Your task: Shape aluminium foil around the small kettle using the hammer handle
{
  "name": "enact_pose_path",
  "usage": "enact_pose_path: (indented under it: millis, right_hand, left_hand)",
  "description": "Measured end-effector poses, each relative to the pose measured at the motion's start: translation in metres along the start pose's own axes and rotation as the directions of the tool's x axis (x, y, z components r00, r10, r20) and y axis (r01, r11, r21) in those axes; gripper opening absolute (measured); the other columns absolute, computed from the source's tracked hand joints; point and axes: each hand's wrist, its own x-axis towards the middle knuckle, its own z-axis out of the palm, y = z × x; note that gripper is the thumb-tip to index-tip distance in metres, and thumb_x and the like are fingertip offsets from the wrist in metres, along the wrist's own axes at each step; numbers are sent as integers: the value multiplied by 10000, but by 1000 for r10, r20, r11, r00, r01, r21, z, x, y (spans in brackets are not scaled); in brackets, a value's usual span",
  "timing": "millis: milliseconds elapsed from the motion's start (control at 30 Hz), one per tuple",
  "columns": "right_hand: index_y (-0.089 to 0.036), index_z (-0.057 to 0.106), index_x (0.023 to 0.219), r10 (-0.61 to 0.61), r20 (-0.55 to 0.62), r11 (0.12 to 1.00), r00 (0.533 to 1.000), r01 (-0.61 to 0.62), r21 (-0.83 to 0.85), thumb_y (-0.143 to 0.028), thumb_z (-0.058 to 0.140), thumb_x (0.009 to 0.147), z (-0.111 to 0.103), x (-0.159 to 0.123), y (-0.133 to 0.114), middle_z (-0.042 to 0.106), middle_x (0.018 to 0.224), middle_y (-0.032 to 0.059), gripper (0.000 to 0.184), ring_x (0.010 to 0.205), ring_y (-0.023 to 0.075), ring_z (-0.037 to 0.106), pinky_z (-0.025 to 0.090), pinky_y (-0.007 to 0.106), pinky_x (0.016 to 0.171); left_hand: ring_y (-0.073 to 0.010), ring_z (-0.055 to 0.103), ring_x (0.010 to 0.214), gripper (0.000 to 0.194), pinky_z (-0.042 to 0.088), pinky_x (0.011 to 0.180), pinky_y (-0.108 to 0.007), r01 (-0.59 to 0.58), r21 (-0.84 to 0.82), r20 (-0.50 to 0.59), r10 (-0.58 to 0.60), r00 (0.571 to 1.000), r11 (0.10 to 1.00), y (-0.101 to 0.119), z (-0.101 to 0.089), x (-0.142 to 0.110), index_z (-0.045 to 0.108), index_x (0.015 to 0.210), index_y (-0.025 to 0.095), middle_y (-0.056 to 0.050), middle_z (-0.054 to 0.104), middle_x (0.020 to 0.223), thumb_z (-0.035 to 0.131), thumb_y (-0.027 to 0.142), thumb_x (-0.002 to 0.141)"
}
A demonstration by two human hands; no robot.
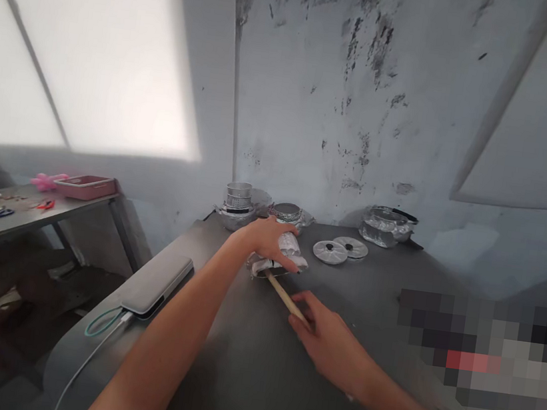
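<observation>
My left hand (272, 235) reaches over a crumpled white wrapping or cloth (291, 244), thumb and fingers spread apart on top of it. Under it lies a thin-rimmed piece whose kind is mostly hidden. From its near side a light wooden handle (282, 293) slants down to the right. The fingers of my right hand (315, 328) are closed around the handle's lower end. Just behind my left hand stands a round metal pan-like vessel (286, 212) in crinkled clear wrap. Two round metal lids with black knobs (330, 251) lie to the right, partly overlapping.
A wrapped pan with a black handle (385, 228) stands at the back right, and stacked metal pots (238, 204) at the back left. On the left edge lies a grey power bank (157, 284) with a white cable. A side table holds a pink basket (85, 188).
</observation>
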Motion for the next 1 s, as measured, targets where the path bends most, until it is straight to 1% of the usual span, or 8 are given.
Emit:
enact_pose_path:
  millis: [100,200,333,433,633,800,900,1000]
  right_hand:
    - [-214,500,949,98,43,977,994,-104,187,-412,391,903,0,4,2,509,683,-41,231,366,54,438,312,178,336]
    - [-196,466,778,96,111,941,989,-127,314,-357,395,887,-1,7,4,444,621,-53,207,381,54,454,346,171,340]
    - [-189,507,872,72,239,884,968,-173,435,-320,501,833,-5,7,1,541,732,-25,136,422,56,513,413,176,382]
    - [-187,521,931,57,282,842,958,-198,502,-384,575,813,-6,4,-4,581,834,-5,236,469,63,562,455,185,421]
    - [-166,509,965,129,404,830,906,-321,456,-537,494,854,-5,1,-4,555,623,-35,387,455,102,601,438,176,393]
    - [-192,476,1050,140,423,838,895,-335,431,-542,394,897,-4,0,3,511,599,-70,391,375,102,579,411,182,337]
    - [-199,455,1051,131,449,839,884,-340,425,-544,321,917,-3,1,8,501,574,-72,393,367,119,584,378,179,310]
    - [-207,419,1040,142,467,841,873,-355,409,-551,263,927,0,3,13,493,541,-77,394,361,138,588,394,193,316]
  left_hand:
    - [-399,511,1096,1037,483,773,-435,1,4,-14,-1,1000,1000,1,0,-1,265,1415,431,-88,346,1416,591,860,528]
    - [-388,510,1100,1039,477,788,-429,5,2,-25,-5,1000,1000,1,0,-2,277,1412,427,-86,379,1391,585,868,523]
    - [-387,511,1096,1061,473,795,-431,25,0,-10,-25,1000,1000,3,-1,-4,269,1424,410,-88,362,1406,563,885,521]
    - [-381,519,1087,1064,468,808,-430,37,6,-11,-37,999,999,4,-2,-4,273,1421,414,-87,366,1401,568,886,513]
    - [-401,500,1112,1061,462,816,-440,10,3,-20,-10,1000,1000,4,-2,-5,270,1426,408,-92,354,1414,565,883,525]
    - [-404,502,1109,1046,474,796,-436,14,-1,1,-14,1000,1000,5,-3,-5,257,1434,398,-95,335,1433,567,867,552]
    - [-405,504,1107,1041,477,791,-441,7,-2,8,-7,1000,1000,5,-4,-6,251,1435,405,-95,320,1444,571,861,556]
    - [-412,489,1125,1038,479,786,-448,8,-7,15,-8,1000,1000,6,-4,-5,256,1429,408,-93,294,1462,569,864,551]
